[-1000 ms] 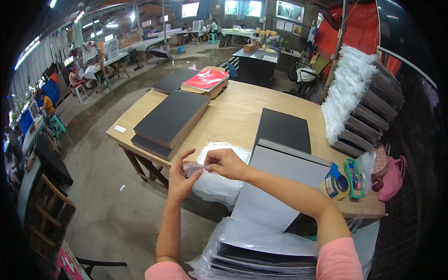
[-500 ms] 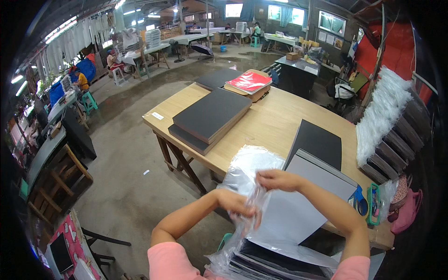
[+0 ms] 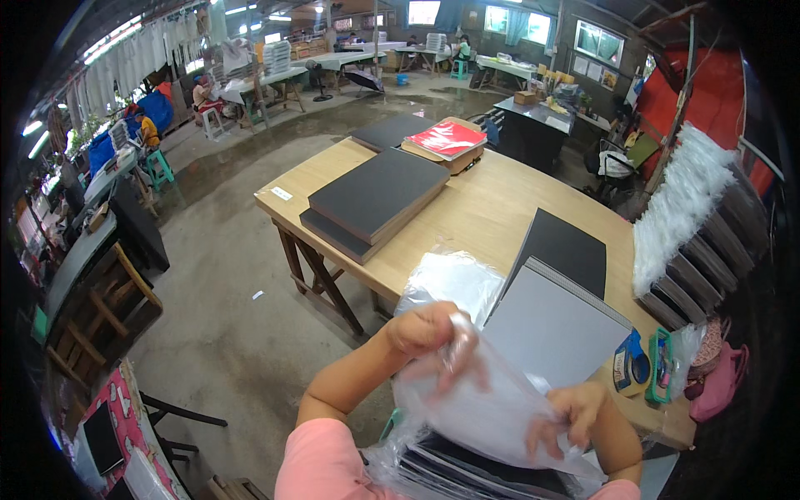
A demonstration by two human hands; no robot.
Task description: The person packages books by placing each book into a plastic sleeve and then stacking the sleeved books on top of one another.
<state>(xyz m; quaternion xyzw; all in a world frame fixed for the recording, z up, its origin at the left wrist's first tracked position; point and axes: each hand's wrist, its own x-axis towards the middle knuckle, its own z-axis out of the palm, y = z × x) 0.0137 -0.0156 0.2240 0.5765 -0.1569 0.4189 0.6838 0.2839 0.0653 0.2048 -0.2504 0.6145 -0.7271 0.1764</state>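
A clear plastic bag [image 3: 508,379] is stretched out between my two hands, above my lap side of the table. My left hand [image 3: 433,333] pinches its upper left end, and some fingers show through the film. At the bag's right end my right hand [image 3: 573,414] grips the plastic with curled, slightly blurred fingers. Below the bag, a stack of black sheets or covers [image 3: 475,467] lies in loose plastic. Just beyond my hands are a pile of clear plastic bags [image 3: 454,283] and a grey wire-bound pad [image 3: 562,325], which leans over a black board [image 3: 568,250].
On the wooden table [image 3: 508,196] lie thick black board stacks [image 3: 379,196] and a red-covered packet [image 3: 447,138]. A blue tape dispenser [image 3: 631,364] and a green basket [image 3: 661,367] sit at the right. Plastic-wrapped stacks [image 3: 683,208] stand beyond. Several people work at far tables.
The bag has come away from the pile and is now spread open. My right hand moved right and nearer to me; my left hand rose slightly.
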